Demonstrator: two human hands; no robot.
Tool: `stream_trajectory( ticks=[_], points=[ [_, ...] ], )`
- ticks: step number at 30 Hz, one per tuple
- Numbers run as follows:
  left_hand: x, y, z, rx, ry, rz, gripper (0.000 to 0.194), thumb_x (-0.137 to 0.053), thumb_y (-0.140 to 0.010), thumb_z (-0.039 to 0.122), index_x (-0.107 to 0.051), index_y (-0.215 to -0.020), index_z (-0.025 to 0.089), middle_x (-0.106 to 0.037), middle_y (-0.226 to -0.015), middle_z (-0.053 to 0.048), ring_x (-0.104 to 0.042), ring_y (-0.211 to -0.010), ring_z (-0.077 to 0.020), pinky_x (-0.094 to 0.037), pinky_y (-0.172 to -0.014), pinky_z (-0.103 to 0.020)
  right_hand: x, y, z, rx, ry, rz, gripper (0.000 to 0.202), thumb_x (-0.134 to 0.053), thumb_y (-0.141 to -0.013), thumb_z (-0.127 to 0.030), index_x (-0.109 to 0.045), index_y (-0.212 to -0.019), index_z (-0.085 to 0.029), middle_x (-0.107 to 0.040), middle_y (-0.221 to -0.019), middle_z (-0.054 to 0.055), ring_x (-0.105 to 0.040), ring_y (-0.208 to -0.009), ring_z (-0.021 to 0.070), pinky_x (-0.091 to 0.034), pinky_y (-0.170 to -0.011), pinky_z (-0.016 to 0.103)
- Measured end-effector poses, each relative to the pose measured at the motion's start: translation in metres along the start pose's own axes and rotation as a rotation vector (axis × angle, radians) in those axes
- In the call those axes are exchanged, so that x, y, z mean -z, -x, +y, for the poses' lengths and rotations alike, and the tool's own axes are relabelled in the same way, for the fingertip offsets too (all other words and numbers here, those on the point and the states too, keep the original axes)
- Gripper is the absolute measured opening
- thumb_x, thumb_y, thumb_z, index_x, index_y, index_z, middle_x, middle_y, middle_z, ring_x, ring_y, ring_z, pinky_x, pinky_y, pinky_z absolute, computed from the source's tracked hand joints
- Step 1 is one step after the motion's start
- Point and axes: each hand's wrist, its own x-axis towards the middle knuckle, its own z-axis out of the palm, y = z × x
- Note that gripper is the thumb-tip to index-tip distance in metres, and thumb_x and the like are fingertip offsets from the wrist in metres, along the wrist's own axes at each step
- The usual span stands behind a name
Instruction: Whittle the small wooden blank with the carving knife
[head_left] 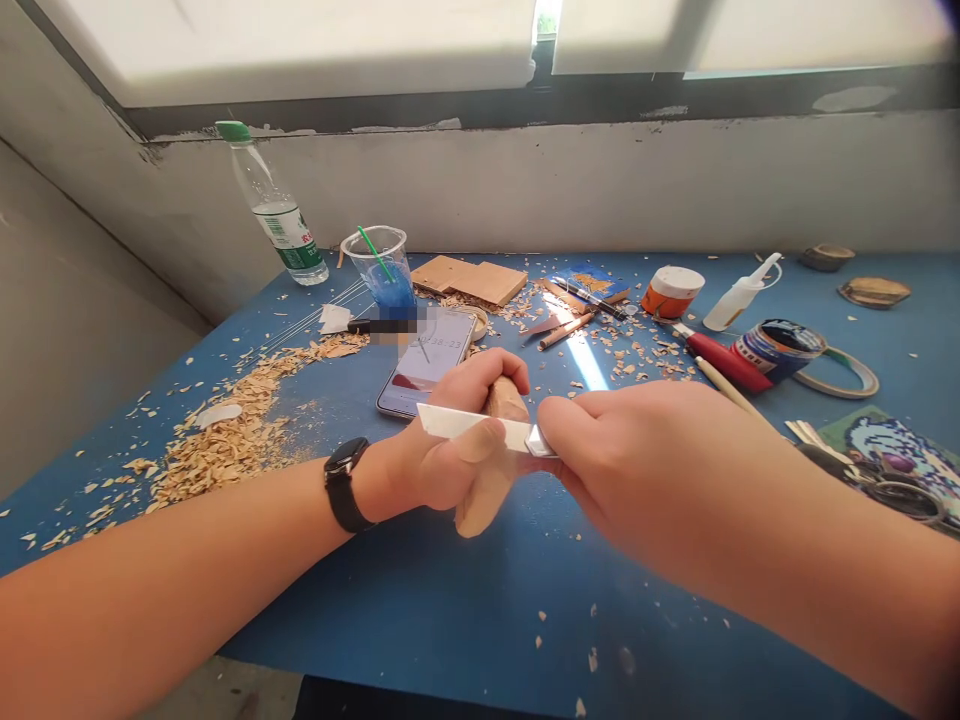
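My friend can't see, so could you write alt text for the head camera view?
A person's left hand grips a piece of wood while the right hand holds a knife across it. On the blue table are shavings, a phone, a cup and a bottle.

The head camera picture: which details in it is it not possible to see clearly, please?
All in the head view:
- Knife handle: hidden inside the right hand.
- Wooden piece, middle part: covered by the left hand and the blade.
- Black object, right end: covered by a pixelated patch.
- Patterned board: cut off by the right edge.
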Motion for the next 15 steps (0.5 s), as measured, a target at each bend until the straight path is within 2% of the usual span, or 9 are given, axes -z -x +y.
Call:
stream_trajectory(
  ticks=[5,8,10,13,15],
  points=[
    [-0.001,-0.001,-0.003,0.005,0.033,0.009,0.069,-0.06,-0.084,0.086,-0.053,-0.108,0.021,-0.056,-0.072,0.001,-0.053,-0.065,-0.0181,-0.045,-0.063,-0.033,-0.004,0.002,-0.001,-0.004,0.033,0.059,0.01,-0.064,-0.08,-0.011,-0.063,-0.082,-0.021,-0.043,-0.056,-0.005,-0.028,-0.045,0.0128,-0.011,-0.046,0.031],
    [-0.001,-0.001,0.001,0.029,0.088,0.008,0.069,-0.063,-0.084,0.084,-0.052,-0.108,0.021,-0.056,-0.072,0.003,-0.051,-0.061,-0.0156,-0.044,-0.058,-0.03,-0.003,-0.001,-0.002,-0.052,0.079,0.029,0.013,-0.065,-0.083,-0.013,-0.058,-0.077,-0.022,-0.042,-0.054,-0.005,-0.032,-0.045,0.0131,-0.011,-0.048,0.031],
    [-0.002,0.0,0.006,0.052,0.071,0.025,0.06,-0.059,-0.091,0.08,-0.053,-0.104,0.022,-0.053,-0.069,0.003,-0.048,-0.056,-0.0137,-0.04,-0.052,-0.028,-0.002,-0.004,-0.002,-0.132,0.099,-0.041,0.02,-0.069,-0.09,-0.026,-0.056,-0.075,-0.023,-0.045,-0.054,-0.004,-0.037,-0.045,0.0138,-0.013,-0.049,0.03],
    [-0.002,0.002,0.011,0.1,-0.033,0.109,0.053,-0.049,-0.1,0.073,-0.053,-0.095,0.021,-0.05,-0.065,0.003,-0.043,-0.051,-0.0122,-0.035,-0.049,-0.028,0.0,-0.008,-0.002,-0.243,0.095,-0.121,0.043,-0.065,-0.097,-0.058,-0.056,-0.074,-0.023,-0.052,-0.055,-0.001,-0.044,-0.047,0.0157,-0.015,-0.05,0.03],
    [-0.002,0.001,0.01,0.136,0.021,0.102,0.063,-0.045,-0.095,0.084,-0.052,-0.099,0.022,-0.049,-0.065,0.004,-0.043,-0.051,-0.0133,-0.034,-0.047,-0.028,0.002,-0.01,-0.001,-0.248,0.082,-0.123,0.046,-0.062,-0.099,-0.061,-0.056,-0.074,-0.023,-0.054,-0.056,0.0,-0.045,-0.046,0.0156,-0.015,-0.05,0.031]
  ],
)
